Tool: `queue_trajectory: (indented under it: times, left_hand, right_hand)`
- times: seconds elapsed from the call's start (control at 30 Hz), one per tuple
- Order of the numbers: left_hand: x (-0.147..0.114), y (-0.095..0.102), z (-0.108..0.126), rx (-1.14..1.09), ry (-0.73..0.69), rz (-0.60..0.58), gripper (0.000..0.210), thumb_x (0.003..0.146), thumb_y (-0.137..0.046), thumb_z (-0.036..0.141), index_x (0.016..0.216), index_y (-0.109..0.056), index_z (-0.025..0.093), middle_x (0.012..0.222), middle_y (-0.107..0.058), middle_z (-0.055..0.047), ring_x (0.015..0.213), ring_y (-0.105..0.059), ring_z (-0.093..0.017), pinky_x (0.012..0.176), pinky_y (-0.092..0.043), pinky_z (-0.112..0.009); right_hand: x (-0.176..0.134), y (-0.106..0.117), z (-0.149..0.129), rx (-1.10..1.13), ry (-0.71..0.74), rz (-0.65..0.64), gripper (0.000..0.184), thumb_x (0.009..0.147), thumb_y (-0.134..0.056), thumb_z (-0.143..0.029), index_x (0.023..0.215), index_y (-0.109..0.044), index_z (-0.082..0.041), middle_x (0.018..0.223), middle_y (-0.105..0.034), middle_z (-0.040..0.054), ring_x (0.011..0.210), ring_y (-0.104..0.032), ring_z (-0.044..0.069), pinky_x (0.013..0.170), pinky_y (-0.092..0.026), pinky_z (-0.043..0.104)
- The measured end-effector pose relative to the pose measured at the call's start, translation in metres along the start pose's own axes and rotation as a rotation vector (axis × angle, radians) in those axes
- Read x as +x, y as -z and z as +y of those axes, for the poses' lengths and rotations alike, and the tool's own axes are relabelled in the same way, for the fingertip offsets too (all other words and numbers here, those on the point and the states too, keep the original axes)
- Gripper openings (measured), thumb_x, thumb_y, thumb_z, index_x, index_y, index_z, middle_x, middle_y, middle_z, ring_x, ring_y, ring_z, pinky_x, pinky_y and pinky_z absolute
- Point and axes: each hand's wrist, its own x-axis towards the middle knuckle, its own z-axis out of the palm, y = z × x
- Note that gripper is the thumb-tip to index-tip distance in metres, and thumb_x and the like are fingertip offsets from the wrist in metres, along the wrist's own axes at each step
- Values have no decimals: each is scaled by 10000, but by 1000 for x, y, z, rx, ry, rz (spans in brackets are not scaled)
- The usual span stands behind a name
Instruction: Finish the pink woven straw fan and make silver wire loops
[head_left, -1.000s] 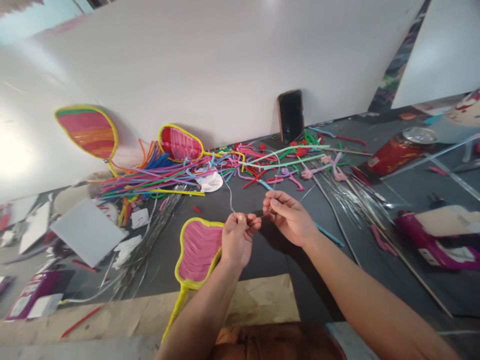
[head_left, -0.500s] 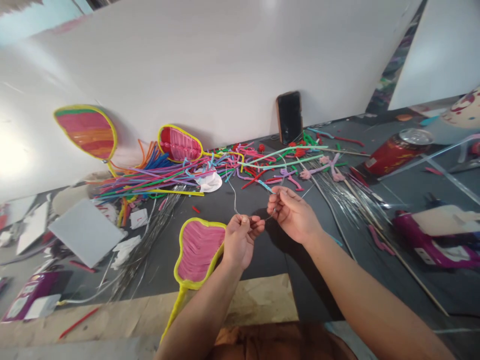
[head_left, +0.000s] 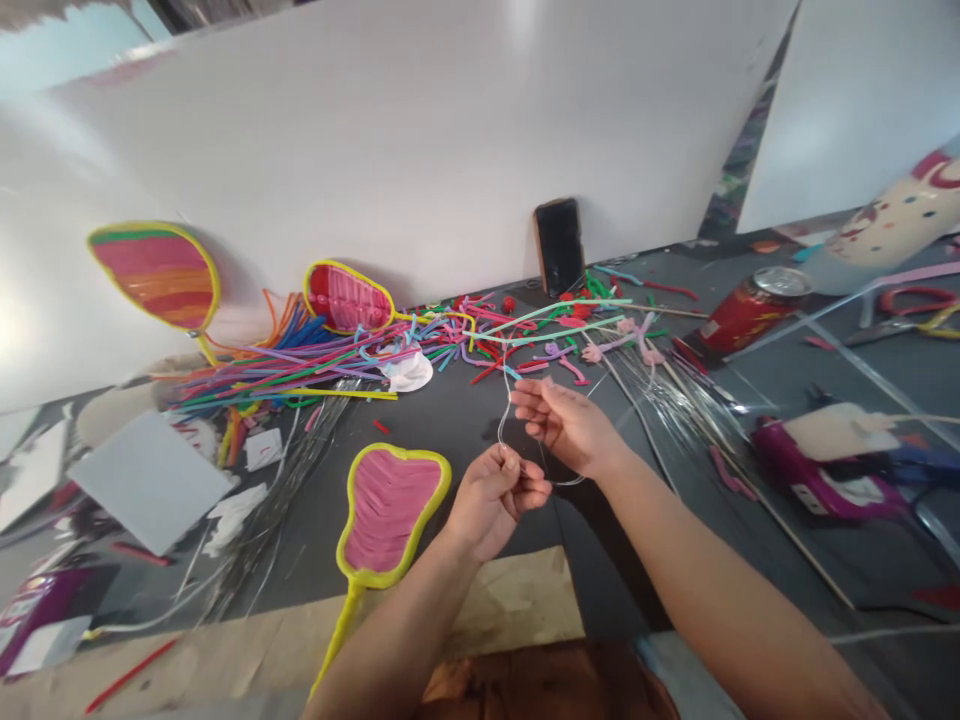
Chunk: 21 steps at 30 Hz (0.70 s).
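My left hand (head_left: 499, 500) is closed in a pinch on a thin, pale wire (head_left: 504, 425) bent into a loose loop. One stretch of the wire rises in front of the fingertips, and another curves out to the right below my other hand. Just above and to the right is my right hand (head_left: 566, 425), its fingers loosely bent and apart, their tips beside the rising wire. A pink panel with a yellow fuzzy rim and handle (head_left: 394, 515) lies on the table, left of my left hand.
Coloured pipe cleaners (head_left: 300, 365) are heaped behind my hands. A phone (head_left: 559, 247) leans on the white board (head_left: 420, 130). To the right are a red can (head_left: 757, 315), a purple glue-gun-like tool (head_left: 825, 470) and scissors (head_left: 911, 315). Bare wires (head_left: 274, 500) lie left.
My right hand has loosened from its pinch near the wire and sits more directly above my left hand. The wire loop has turned, and my left hand has come slightly lower and right.
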Motion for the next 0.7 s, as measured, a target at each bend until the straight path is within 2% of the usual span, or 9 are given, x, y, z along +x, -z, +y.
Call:
queue_trajectory:
  times: [0.13,0.23,0.33,0.43,0.53,0.6,0.7]
  left_hand:
    - [0,-2,-3,-1,59,2,241,755,-678,216,710,-452,143,654,-632,-36,567,-645,-114,509,-526,-156]
    - [0,-3,-4,-12,73,17,238,766,-667,204,697,-449,141,651,-630,-39,565,-646,-112,512,-530,-153]
    - [0,-4,-6,-20,81,19,232,770,-662,194,691,-452,137,655,-633,-39,567,-649,-111,512,-530,-148]
    - [0,-4,-9,-13,98,6,239,765,-671,204,702,-448,143,647,-636,-39,565,-656,-121,502,-529,-152]
    - [0,-3,-12,-1,133,-17,248,760,-678,220,709,-448,144,642,-641,-42,559,-658,-127,495,-529,-157]
    - [1,-1,-13,3,144,-25,251,759,-680,226,706,-450,142,646,-645,-43,562,-660,-126,496,-528,-155]
    - [2,-1,-12,-6,129,-30,266,748,-690,227,701,-441,145,653,-649,-39,576,-664,-127,504,-528,-154]
  right_hand:
    - [-5,-4,2,-29,-15,-74,284,732,-689,-431,864,-700,-180,838,-706,63,487,-446,45,371,-307,158]
    - [-4,-4,3,4,-20,-86,283,705,-718,-416,854,-697,-176,779,-679,42,463,-395,35,357,-266,159]
    - [-3,-5,4,41,-5,-85,223,685,-744,-373,771,-678,-179,695,-621,-4,467,-391,27,370,-268,144]
    - [-3,-6,6,32,9,-84,210,685,-746,-355,687,-642,-173,712,-630,3,487,-411,31,384,-283,144]
    - [-3,-4,5,25,-21,-75,217,699,-730,-361,795,-666,-177,790,-672,38,486,-420,38,370,-283,154]
    - [-3,-2,4,49,-29,-66,216,703,-728,-334,838,-670,-176,747,-660,24,472,-412,34,365,-283,149]
    - [-2,-1,1,91,-35,-66,158,682,-745,-269,763,-657,-166,628,-582,-23,455,-398,26,374,-303,133]
